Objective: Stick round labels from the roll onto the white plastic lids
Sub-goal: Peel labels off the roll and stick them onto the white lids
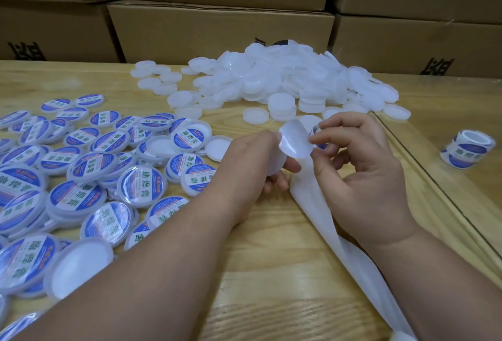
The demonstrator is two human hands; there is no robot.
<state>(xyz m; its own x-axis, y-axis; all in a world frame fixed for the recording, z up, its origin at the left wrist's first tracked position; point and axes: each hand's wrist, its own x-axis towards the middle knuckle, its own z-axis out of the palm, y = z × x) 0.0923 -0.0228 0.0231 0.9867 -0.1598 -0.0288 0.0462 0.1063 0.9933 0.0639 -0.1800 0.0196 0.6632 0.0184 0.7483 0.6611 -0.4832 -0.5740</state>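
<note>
Two bare forearms reach across a pale, grained wooden table (pixel 271 259), flanked by a limp ribbon of spent white backing strip (pixel 326 218) that trails off the near edge. The left hand (pixel 250 161) curls its fingers around a blank white plastic lid (pixel 277 162), holding it just above the table. The right hand (pixel 361 166) pinches a round label (pixel 294 140) by its edge between thumb and forefinger, its glossy back facing the camera, right beside the lid.

The label appears peeled and about to be laid down. Risks from here, as a judgement: the thin, flexible film could curl and stick to itself or to a fingertip; set down off-centre, it would overhang the lid's raised rim; pressed unevenly, it could trap a crease or bubble.

To the left spreads a mass of finished lids (pixel 73 177), shallow discs carrying shiny blue-and-white printed labels, some overlapping, a few flipped to show plain insides. Further back sits a heap of unlabelled lids (pixel 285 79), smooth, translucent white and loosely piled. A spare label roll (pixel 467 149) stands well apart on the right, beyond a dark seam in the tabletop. Matte brown cardboard boxes (pixel 217 28) are stacked behind the table.
</note>
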